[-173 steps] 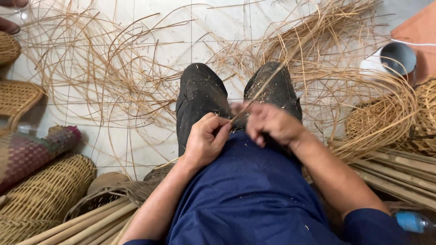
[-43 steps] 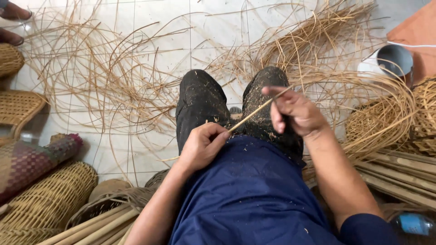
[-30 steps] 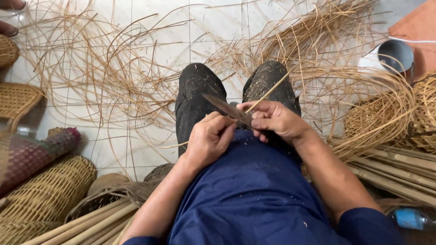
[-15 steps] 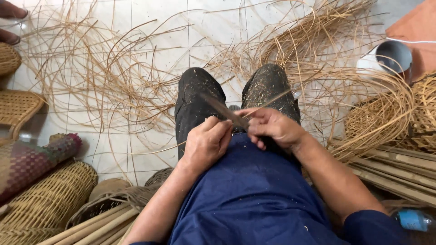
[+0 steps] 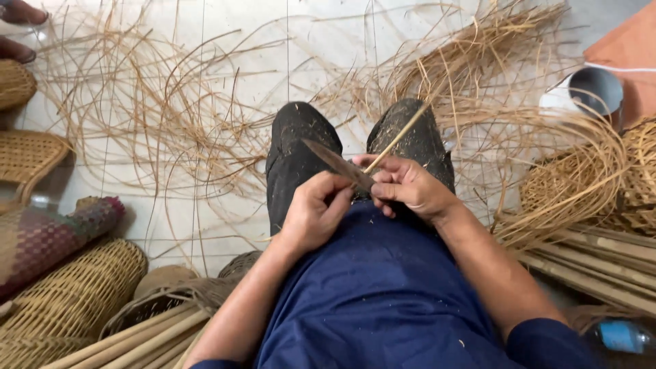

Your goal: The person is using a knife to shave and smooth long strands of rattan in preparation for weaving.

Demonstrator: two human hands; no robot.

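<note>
Over my lap, my left hand (image 5: 316, 217) clenches a knife (image 5: 338, 164), blade angled toward ten o'clock, while my right hand (image 5: 408, 188) pinches a cane strip (image 5: 400, 137) running toward one o'clock, bracing it against the edge above the strewn floor (image 5: 225, 27).

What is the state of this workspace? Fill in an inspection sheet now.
Surface: pale tiled floor, strewn with strips.
Job's things: dark flat knife blade in left hand; thin tan cane strip pinched by right hand, crossing the blade.
Clutter: loose tangle of straw-coloured cane strips; woven tan baskets; bundle of pale cane poles.
Hands: both closed on their items.
Cables: nothing seen.
Surroundings: grey pipe end; another person's feet at top left.
</note>
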